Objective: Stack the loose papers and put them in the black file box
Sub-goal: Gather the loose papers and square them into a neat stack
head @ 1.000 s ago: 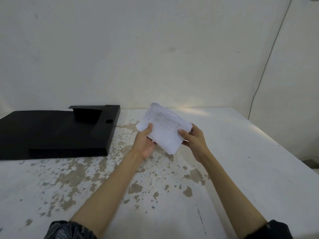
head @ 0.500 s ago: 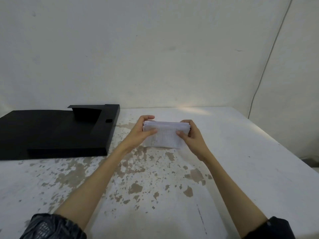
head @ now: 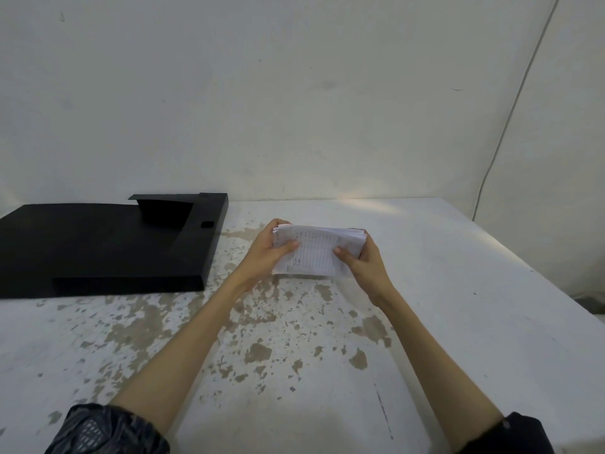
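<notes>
Since the earlier frame, the papers have swung from a tilted fan to a squared bundle, long axis running left to right. Both the left hand and right hand pinch its short ends above the chipped white table. Lying open and flat, the matte black file box sits to the left, nearer the left hand.

- Plain off-white wall, faintly scuffed.
- White tabletop with brown patches of chipped paint.
- Thin cable running down the wall at right.
</notes>
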